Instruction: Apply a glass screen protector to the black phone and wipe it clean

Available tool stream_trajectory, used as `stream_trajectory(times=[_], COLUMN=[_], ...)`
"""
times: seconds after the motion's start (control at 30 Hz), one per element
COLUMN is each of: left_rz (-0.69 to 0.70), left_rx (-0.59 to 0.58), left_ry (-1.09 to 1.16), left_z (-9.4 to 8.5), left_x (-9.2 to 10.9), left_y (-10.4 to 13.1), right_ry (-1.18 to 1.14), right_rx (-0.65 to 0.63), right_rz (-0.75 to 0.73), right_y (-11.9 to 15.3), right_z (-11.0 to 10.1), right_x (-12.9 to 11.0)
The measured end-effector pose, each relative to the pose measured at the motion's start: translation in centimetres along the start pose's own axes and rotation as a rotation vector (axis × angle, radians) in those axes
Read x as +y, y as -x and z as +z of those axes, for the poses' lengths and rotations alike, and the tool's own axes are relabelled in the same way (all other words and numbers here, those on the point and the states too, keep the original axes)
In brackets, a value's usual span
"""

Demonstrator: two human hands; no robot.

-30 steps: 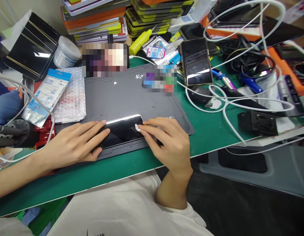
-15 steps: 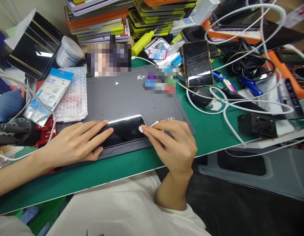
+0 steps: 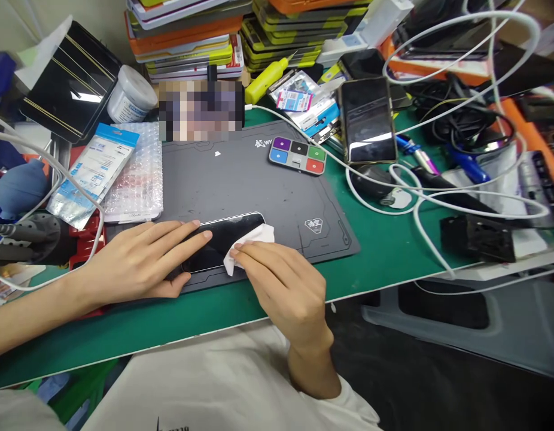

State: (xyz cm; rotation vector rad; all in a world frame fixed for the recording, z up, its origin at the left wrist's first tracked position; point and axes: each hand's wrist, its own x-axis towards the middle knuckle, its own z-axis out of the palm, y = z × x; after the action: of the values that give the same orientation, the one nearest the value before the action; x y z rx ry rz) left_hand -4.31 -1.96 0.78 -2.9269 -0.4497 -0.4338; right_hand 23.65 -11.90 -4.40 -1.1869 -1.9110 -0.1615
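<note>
A smartphone (image 3: 214,238) with a dark glossy screen lies face up on the grey work mat (image 3: 205,179). My left hand (image 3: 145,254) rests over its left end, fingers stretched out across the glass and thumb by the near edge. That end is hidden under the hand. Pinched in the fingers of my right hand (image 3: 288,278) is a white wipe (image 3: 255,236), pressed on the right part of the screen. It covers the phone's near right corner.
A card with coloured squares (image 3: 299,157) lies on the mat. At left are a bubble-wrap pouch (image 3: 140,179), a blue air blower (image 3: 21,188) and a white jar (image 3: 131,94). Another phone (image 3: 367,120) and looping white cables (image 3: 478,190) are at right. Stacked boxes (image 3: 187,36) stand behind.
My right hand has moved left and toward me over the phone, and more of the white wipe shows. My left hand stays on the phone. The view has shifted slightly.
</note>
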Motion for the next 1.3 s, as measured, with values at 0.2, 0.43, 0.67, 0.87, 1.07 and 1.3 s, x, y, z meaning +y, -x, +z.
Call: stream_trajectory(times=[0.2, 0.43, 0.67, 0.87, 1.07, 1.3], left_rz=[-0.213, -0.248, -0.243, -0.246, -0.228, -0.220], left_rx=[-0.008, -0.025, -0.071, -0.068, -0.041, -0.033], left_ry=[0.185, 0.179, 0.174, 0.197, 0.183, 0.161], left_z=[0.6, 0.6, 0.5, 0.7, 0.6, 0.7], left_x=[-0.3, -0.2, -0.3, -0.4, -0.3, -0.3], left_y=[0.4, 0.3, 0.6, 0.7, 0.5, 0.6], right_ry=[-0.071, -0.100, -0.142, -0.153, -0.146, -0.175], right_rx=[-0.080, -0.088, -0.108, -0.125, -0.111, -0.125], right_rz=[-0.029, -0.025, -0.027, -0.022, -0.029, -0.034], right_y=[0.9, 1.1, 0.5, 0.1, -0.6, -0.9], right_z=[-0.4, 0.1, 0.8, 1.1, 1.5, 2.0], right_x=[-0.8, -1.9, -2.1, -2.6, -3.0, -2.9])
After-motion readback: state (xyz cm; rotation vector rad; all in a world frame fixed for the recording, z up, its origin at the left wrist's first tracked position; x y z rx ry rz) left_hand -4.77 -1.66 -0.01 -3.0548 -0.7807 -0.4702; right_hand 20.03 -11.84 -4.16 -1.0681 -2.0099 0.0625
